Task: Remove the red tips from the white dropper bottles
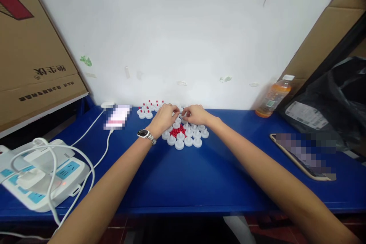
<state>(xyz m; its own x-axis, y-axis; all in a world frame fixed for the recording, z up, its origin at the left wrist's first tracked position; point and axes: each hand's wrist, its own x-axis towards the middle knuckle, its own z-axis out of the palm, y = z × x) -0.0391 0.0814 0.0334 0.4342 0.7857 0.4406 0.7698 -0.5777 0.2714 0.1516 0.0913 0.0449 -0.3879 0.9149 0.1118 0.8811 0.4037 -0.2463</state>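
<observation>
My left hand [166, 117], with a watch [143, 133] on its wrist, bends its fingers into a pinch above the back of a cluster of white nozzle caps [179, 144]. Close beside it, my right hand [195, 113] also has its fingertips pinched, almost meeting the left ones. Whatever the fingertips hold is too small and covered to make out. A pile of small red tips [177, 132] lies amid the white caps. Left of my left hand stands a group of white nozzle caps with red tips on them [148, 114].
A lit phone [117, 117] on a cable and a white power strip [68, 171] lie at left on the blue table [177, 187]. At right are another phone [303, 156], an orange drink bottle [273, 97] and a dark plastic bag [328, 91]. A white wall [183, 38] rises behind.
</observation>
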